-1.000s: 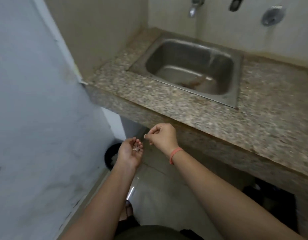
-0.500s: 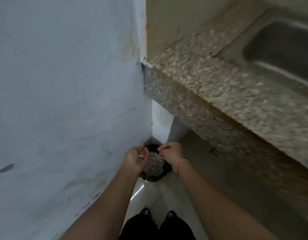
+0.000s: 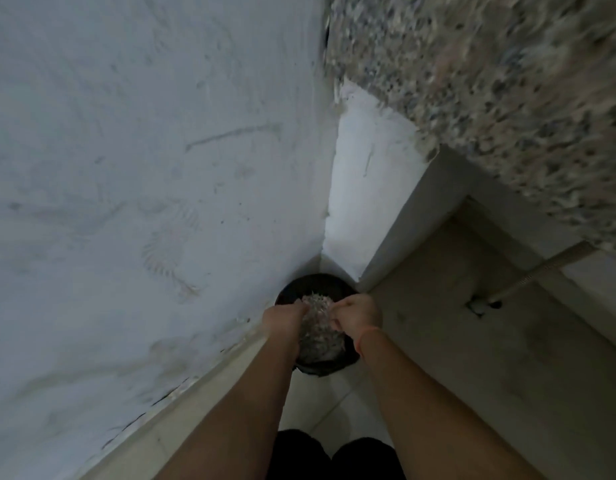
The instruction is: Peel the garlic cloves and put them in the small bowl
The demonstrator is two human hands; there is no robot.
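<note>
A person's left hand (image 3: 284, 320) and right hand (image 3: 360, 317) are hovering over a black bin (image 3: 313, 284) of pale scraps (image 3: 320, 336); I cannot tell whether they are gripping anything.

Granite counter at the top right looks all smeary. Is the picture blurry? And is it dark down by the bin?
Head view: the granite counter is streaked by motion blur; the black bin, the left hand and the right hand over it look dim and soft; the wall is lit brighter.

Both hands over a bin (image 3: 315, 284) in the floor corner, wall (image 3: 126, 168) left, counter (image 3: 490, 81) right
</note>
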